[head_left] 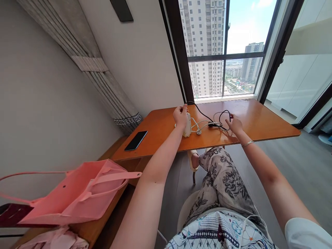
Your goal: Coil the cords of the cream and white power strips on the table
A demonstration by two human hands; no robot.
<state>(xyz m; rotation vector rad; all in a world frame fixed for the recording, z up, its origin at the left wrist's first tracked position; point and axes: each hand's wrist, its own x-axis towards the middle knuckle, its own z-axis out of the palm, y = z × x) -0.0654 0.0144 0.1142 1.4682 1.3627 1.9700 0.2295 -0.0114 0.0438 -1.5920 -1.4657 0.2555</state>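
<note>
On the orange-brown table (259, 121), near its middle and close to the window side, sits a white power strip (187, 125), stood on edge. Left hand (181, 116) is curled over its top, fingers closed around the upper end, gripping it. White cable (201, 126) runs off the strip toward the right and tangles with a black cable (204, 116) that loops back toward the window frame. Between the hands lies a small dark plug or adapter (214, 124), flat on the table.

Right hand (234, 123) is at the right end of the tangle, fingertips pinched on a loop of the black cable near a small reddish bit; fingers nearly closed, exact contact too small to confirm. A thin bracelet (248, 144) sits on that wrist.

Progress, as a judgement: cables look only partly sorted, still crossed and looped over each other, nothing visibly plugged into the strip's face from this angle. Both hands are engaged, so the work appears mid-way rather than finished.

Further out: a black phone (136, 140) lies flat on the left part of the table, well apart from the hands. A pink tote bag (77, 193) rests on a lower wooden surface at the near left. Grey curtain (109, 93) hangs at the left of the window (223, 48), tower blocks outside. Patterned trousers (223, 176) on crossed legs sit below the table edge.
</note>
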